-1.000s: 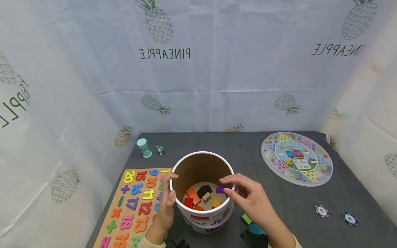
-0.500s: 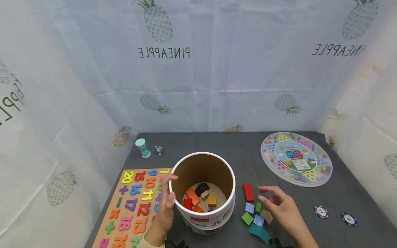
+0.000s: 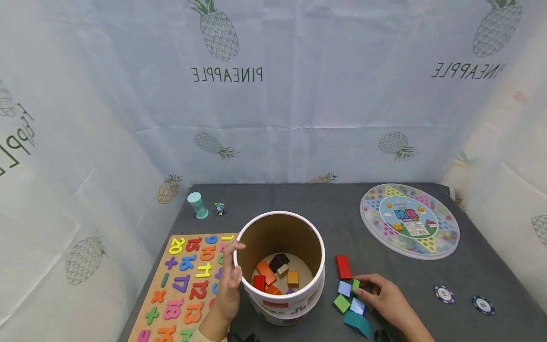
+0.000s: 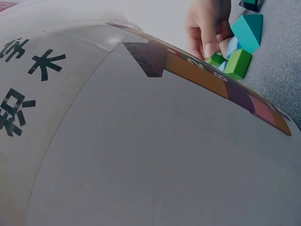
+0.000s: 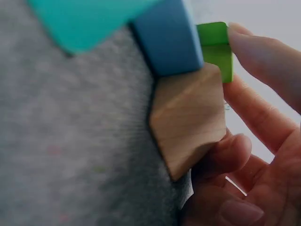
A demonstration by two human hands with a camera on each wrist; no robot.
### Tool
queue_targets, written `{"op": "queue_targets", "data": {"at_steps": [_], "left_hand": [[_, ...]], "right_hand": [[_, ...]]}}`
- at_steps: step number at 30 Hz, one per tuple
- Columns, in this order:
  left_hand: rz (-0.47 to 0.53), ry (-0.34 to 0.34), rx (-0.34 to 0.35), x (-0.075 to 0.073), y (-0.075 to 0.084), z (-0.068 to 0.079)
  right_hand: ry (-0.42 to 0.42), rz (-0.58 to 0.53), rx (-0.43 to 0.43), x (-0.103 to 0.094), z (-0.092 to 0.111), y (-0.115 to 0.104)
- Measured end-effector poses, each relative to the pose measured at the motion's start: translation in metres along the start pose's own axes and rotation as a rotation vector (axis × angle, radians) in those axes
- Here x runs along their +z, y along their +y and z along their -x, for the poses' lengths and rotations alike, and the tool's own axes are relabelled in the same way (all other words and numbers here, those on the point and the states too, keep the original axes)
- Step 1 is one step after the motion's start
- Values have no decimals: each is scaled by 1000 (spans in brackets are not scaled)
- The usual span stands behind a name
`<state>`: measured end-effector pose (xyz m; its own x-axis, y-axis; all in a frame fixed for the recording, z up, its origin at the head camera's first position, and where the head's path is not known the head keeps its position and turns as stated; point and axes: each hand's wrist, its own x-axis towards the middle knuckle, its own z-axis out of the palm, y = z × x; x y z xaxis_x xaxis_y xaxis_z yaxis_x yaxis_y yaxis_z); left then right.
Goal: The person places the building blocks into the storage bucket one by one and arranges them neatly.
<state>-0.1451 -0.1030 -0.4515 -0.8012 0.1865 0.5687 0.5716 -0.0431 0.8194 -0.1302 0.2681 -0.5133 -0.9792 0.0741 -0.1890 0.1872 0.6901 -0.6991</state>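
A white bucket (image 3: pixel 286 304) stands tilted toward me, with several coloured blocks on its floor. My left hand (image 3: pixel 228 292) grips its left rim, fingertips over the edge and thumb outside. In the left wrist view the bucket's printed wall (image 4: pixel 141 141) fills most of the picture. Right of the bucket, my right hand (image 3: pixel 384 299) pinches a small green block (image 3: pixel 355 284) between thumb and index finger. In the right wrist view a plain wooden block (image 5: pixel 188 115) lies beside the other fingers, against a blue block (image 5: pixel 171 40).
Around the right hand lie a red block (image 3: pixel 343 267), a larger green block (image 3: pixel 341 303) and a teal block (image 3: pixel 357 324). A number board (image 3: pixel 147 304) is left of the bucket. A round game board (image 3: pixel 410 221), two poker chips (image 3: pixel 444 294) and an hourglass (image 3: pixel 198 205) stand farther off.
My right hand has let a purple block go into the bucket, then moved right and down to the loose blocks and pinched the small green one. The left hand stays on the rim.
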Motion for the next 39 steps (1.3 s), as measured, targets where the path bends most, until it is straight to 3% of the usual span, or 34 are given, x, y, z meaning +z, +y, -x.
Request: {"op": "queue_targets", "data": {"at_steps": [6,14,17,21,24,28,32,36,39], "left_hand": [[-6,3,26,-1,0,-1],[-9,-6,-25,-1,1,-2],[-10,-4,-19,-1,1,-2],[-7,3,-1,-2,0,-1],[5,5,3,-1,0,-1],[21,4,-13,0,0,1],[14,6,-22,0,0,1],[13,9,-21,0,1,1],[17,0,-39,0,1,-1]], "right_hand": [[33,39,-46,5,0,-3],[128,34,-10,1,5,-11],[256,2,-98,-6,7,-23],[449,-98,-281,-17,10,-49],[523,-223,-380,-26,15,-76],[504,-406,-509,-34,28,-114],[362,-527,-663,-28,36,-143],[211,-499,-708,-12,31,-161],[189,-440,-688,-3,27,-166]]}}
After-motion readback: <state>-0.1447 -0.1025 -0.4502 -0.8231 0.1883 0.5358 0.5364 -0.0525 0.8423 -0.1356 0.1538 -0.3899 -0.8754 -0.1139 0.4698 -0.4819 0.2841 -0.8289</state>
